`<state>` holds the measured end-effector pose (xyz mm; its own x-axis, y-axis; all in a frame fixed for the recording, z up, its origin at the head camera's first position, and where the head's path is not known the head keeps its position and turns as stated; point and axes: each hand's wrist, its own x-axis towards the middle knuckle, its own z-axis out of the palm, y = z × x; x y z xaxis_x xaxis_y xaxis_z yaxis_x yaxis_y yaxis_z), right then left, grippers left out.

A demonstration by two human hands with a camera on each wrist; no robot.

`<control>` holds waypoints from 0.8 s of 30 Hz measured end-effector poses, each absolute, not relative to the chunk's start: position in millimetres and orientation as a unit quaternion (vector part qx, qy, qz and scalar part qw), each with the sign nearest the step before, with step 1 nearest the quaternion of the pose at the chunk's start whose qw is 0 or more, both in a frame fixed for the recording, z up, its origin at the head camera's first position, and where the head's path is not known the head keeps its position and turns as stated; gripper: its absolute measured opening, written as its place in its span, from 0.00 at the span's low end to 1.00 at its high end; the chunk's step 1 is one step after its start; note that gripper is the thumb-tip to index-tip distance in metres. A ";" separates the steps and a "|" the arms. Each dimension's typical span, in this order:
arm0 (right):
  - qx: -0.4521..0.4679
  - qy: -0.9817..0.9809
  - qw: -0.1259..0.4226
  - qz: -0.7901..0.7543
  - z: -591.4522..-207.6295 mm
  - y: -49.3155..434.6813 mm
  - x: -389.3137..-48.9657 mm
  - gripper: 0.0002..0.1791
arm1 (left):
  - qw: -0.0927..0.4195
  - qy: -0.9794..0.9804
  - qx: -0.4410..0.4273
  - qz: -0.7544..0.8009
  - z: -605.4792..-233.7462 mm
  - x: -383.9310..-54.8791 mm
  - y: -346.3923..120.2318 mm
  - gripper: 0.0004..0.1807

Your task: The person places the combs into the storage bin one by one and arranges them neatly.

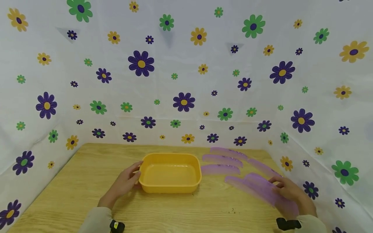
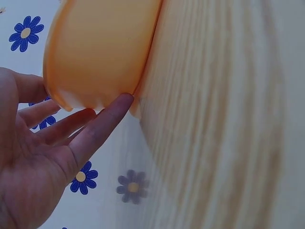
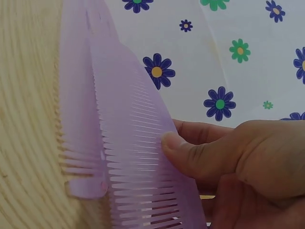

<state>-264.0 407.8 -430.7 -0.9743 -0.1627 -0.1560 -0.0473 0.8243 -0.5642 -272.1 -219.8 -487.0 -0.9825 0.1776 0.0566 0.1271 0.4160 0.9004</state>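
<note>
A yellow rectangular tub (image 1: 170,189) sits on the wooden table. My left hand (image 1: 125,183) rests against its left end. In the left wrist view the left hand (image 2: 52,148) has its fingers fairly straight, with fingertips touching the tub's wall (image 2: 100,52). On the right, my right hand (image 1: 289,191) pinches a translucent purple comb (image 1: 260,184) between thumb and fingers. The right wrist view shows the right thumb on the spine of this comb (image 3: 128,114), its teeth pointing left. Another purple comb (image 3: 78,129) lies just beside it, partly overlapped.
Several more purple combs (image 1: 222,169) are laid out on the table right of the tub, towards the back. Small dark specks (image 1: 232,211) mark the table (image 1: 186,216) near its front. White flower-printed cloth (image 1: 186,81) walls off the back and both sides.
</note>
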 end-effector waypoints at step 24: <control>-0.186 0.927 0.018 -0.324 -390.2 311.6 -303.6 0.14 | 0.023 0.843 0.085 0.531 -484.3 -270.8 -217.1 0.29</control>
